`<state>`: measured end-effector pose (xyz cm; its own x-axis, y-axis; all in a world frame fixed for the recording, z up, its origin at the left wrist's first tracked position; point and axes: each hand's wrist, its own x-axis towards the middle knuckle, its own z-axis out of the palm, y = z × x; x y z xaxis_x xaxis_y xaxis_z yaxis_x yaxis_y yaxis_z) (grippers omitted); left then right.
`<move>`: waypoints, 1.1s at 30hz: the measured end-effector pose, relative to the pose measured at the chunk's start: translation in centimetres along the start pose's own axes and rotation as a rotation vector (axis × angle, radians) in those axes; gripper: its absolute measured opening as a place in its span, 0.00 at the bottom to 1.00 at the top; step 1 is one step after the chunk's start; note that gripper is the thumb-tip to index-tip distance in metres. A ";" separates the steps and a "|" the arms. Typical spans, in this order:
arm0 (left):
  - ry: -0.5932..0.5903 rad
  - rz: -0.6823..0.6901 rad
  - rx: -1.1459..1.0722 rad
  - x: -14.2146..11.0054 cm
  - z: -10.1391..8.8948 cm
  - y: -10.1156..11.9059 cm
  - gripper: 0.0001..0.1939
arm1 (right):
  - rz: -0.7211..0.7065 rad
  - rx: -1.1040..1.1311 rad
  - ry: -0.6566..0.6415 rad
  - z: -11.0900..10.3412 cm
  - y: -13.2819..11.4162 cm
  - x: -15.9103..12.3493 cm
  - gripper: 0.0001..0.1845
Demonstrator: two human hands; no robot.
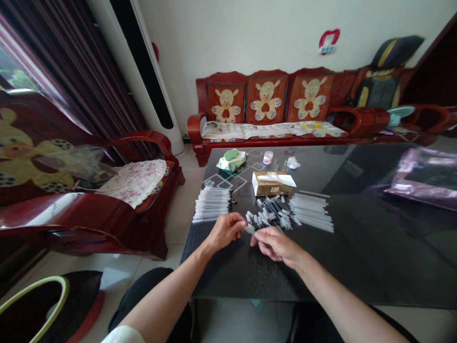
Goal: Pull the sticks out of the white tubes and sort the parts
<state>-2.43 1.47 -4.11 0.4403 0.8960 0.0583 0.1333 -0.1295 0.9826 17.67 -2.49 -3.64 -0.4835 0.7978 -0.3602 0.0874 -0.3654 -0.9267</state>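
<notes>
My left hand (227, 227) and my right hand (275, 244) meet just above the near part of the dark table. Between their pinched fingertips is a small translucent white cap-like piece (250, 229), whose exact kind is too small to make out. Just beyond my right hand lies a loose pile of small clear caps and thin black sticks (273, 212). To the left, a neat row of white pen-like sticks with dark ends (212, 204) lies side by side. Right of the pile, plain white tubes (311, 211) are laid out in a row.
Behind the pile stands a tissue box (273, 184). Farther back are a green wipes pack (232, 161), a small white jar (268, 157) and a crumpled tissue (293, 163). Purple plastic packaging (407, 188) lies at right. A bin (64, 297) stands on the floor at lower left.
</notes>
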 end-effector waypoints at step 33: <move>-0.073 0.274 0.490 -0.7 -0.7 2.5 0.19 | -0.050 0.063 -0.052 0.4 0.1 -0.3 0.20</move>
<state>-3.05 0.78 -1.54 0.5747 0.7724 0.2704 0.3943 -0.5509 0.7355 17.52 -2.94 -3.60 -0.5304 0.7904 -0.3065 0.0077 -0.3571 -0.9341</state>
